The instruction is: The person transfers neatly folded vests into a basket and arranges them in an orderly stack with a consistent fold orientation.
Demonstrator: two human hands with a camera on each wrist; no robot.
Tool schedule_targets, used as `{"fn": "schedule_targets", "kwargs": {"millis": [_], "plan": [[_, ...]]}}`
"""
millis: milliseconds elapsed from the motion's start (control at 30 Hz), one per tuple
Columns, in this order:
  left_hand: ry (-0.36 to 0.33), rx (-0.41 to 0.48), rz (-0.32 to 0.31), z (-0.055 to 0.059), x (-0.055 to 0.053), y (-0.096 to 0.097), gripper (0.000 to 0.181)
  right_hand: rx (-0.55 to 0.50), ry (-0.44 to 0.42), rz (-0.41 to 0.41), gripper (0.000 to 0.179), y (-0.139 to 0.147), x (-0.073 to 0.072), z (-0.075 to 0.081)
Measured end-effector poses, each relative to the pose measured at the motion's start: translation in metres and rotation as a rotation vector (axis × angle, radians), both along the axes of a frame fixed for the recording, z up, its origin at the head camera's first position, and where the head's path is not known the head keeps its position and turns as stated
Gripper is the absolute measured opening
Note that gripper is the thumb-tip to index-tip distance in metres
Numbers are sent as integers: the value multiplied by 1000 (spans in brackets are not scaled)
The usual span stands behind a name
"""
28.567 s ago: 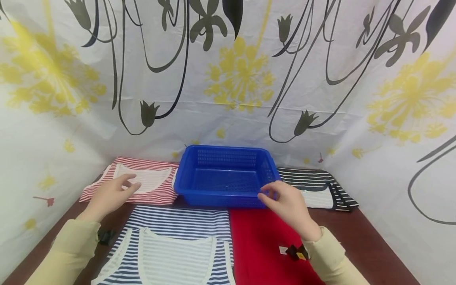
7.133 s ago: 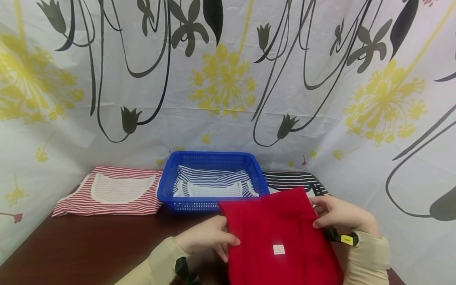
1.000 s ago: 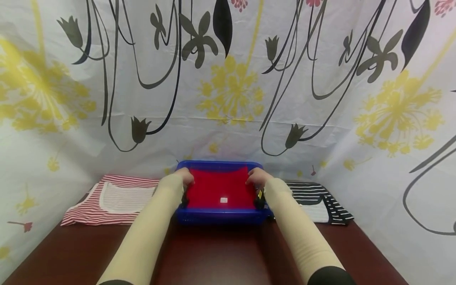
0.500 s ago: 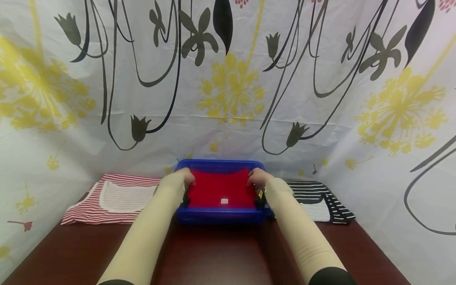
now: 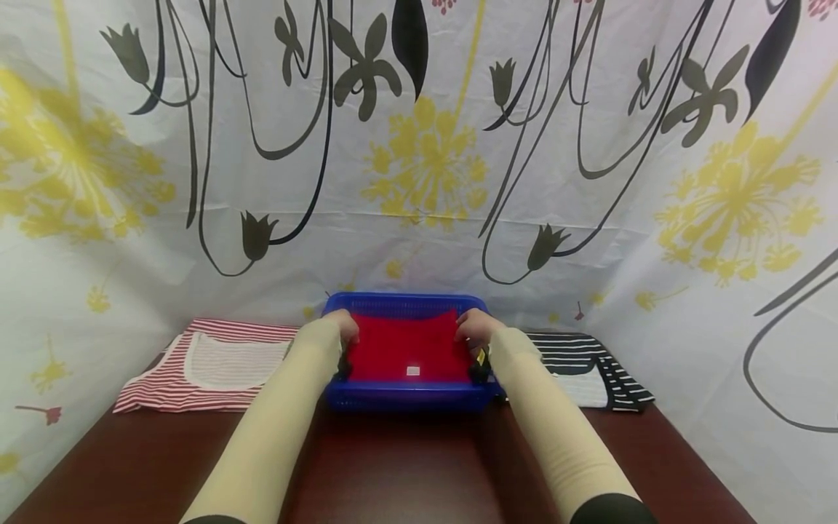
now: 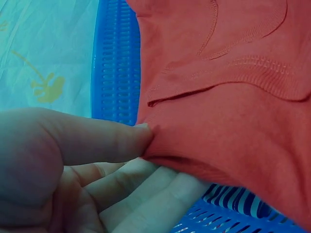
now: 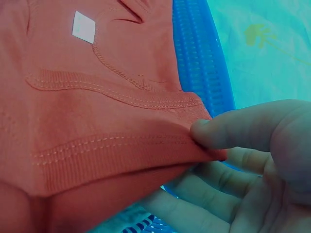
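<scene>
A folded red shirt [image 5: 407, 346] with a small white label lies inside the blue plastic basket [image 5: 412, 397]. My left hand [image 5: 342, 324] pinches its left edge, thumb on top and fingers beneath, as the left wrist view shows on the red cloth [image 6: 223, 131]. At the opposite edge my right hand [image 5: 476, 326] pinches the ribbed hem, with the thumb above and the other fingers under the fabric [image 7: 107, 116]. Under the red shirt, a bit of blue-and-white striped cloth [image 6: 238, 200] shows in the left wrist view.
Left of the basket lies a red-and-white striped shirt [image 5: 229, 362]. A black-and-white striped shirt [image 5: 583, 367] lies to the right, partly behind the right forearm. All stand on a dark brown table [image 5: 399, 466], with a flower-print curtain [image 5: 419, 247] behind.
Long before, the basket was bare and the shirts lay on the table; later the blue striped one was inside and both hands held the red shirt in front. Over the last second, almost nothing moved.
</scene>
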State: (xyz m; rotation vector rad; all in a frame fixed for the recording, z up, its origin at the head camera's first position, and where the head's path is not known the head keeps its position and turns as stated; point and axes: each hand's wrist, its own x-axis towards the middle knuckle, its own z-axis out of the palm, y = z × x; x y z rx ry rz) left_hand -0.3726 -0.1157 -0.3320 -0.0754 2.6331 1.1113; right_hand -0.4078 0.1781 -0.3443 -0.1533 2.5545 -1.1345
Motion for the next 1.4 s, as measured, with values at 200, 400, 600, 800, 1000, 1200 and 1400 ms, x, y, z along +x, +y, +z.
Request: {"fn": "schedule_targets", "kwargs": {"millis": [200,400,600,800,1000,1200,1400], "plan": [[-27,46,31,4,8,0,26,6,1,4,54,-1,1,1],[-33,41,25,2,3,-1,18,15,8,2,50,-1,2,2],[6,-80,-36,0,-5,-1,11,22,-5,16,49,1,3,3],[32,-129,-71,-2,-6,-2,5,4,-19,50,51,3,4,3],[46,-131,-79,-1,-6,-2,13,-10,-23,59,50,8,1,0],[36,-205,-94,-5,-16,-1,14,-11,-32,61,48,11,1,-1],[25,-198,-142,-22,-41,-7,6,-23,-26,61,47,10,3,1]]}}
